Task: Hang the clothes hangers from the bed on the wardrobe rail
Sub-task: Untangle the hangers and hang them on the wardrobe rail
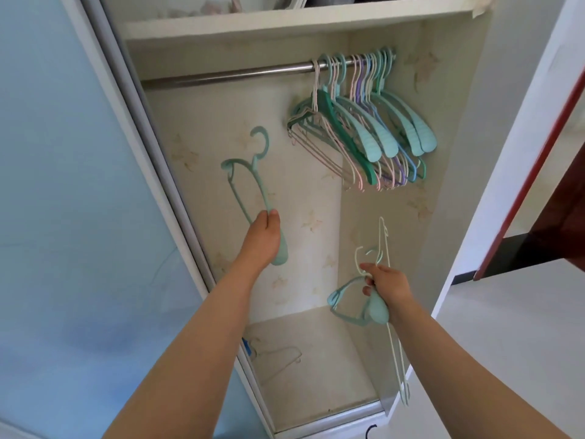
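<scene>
hands (262, 239) gripping hangers (247, 182) — rail (221, 73) above

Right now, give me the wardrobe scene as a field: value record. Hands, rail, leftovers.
left hand: grips one teal hanger by its lower end, hook up, below the rail
right hand: holds a bunch of hangers, teal and thin pale ones
rail: bare on its left part
hung hangers: crowded at the rail's right end
wardrobe floor: one thin hanger lying flat
</scene>
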